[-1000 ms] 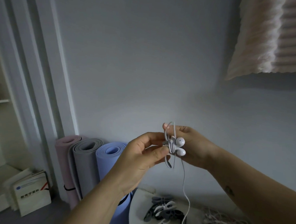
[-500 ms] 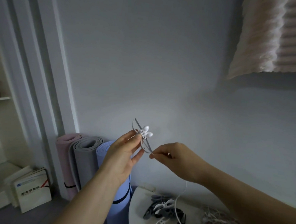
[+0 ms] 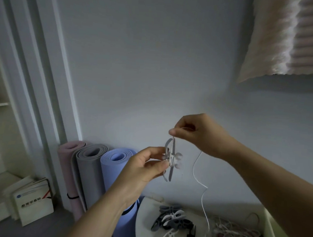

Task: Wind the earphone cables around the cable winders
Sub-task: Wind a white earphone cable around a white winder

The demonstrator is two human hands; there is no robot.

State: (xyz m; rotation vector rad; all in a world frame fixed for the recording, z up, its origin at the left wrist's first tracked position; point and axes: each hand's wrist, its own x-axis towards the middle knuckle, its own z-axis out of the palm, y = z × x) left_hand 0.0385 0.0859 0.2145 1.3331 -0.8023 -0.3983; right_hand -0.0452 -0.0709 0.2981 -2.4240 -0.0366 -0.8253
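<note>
Head view puts the winder (image 3: 170,162) in mid-air before the wall, pinched at its middle between thumb and fingers of the left hand (image 3: 145,166). Two buds (image 3: 179,156) sit against its right side, and a few turns of cable (image 3: 202,198) cross its waist. The right hand (image 3: 197,133) is just above the winder's top, thumb and forefinger nipping the cable. The slack drops from under that hand in a loose curve toward the table (image 3: 142,218), where spare winders (image 3: 171,218) and a tangle of earphones (image 3: 234,233) lie

I judge the cable light, thin and limp. It goes only where tension leads it, and looks slick enough to slide off the waist if let loose. I would pinch it near the winder and draw each turn gently snug. The winder's wings look thin and bendy, so the waist is the place to hold. The buds' joints seem the weak point, so no tugging there
</note>
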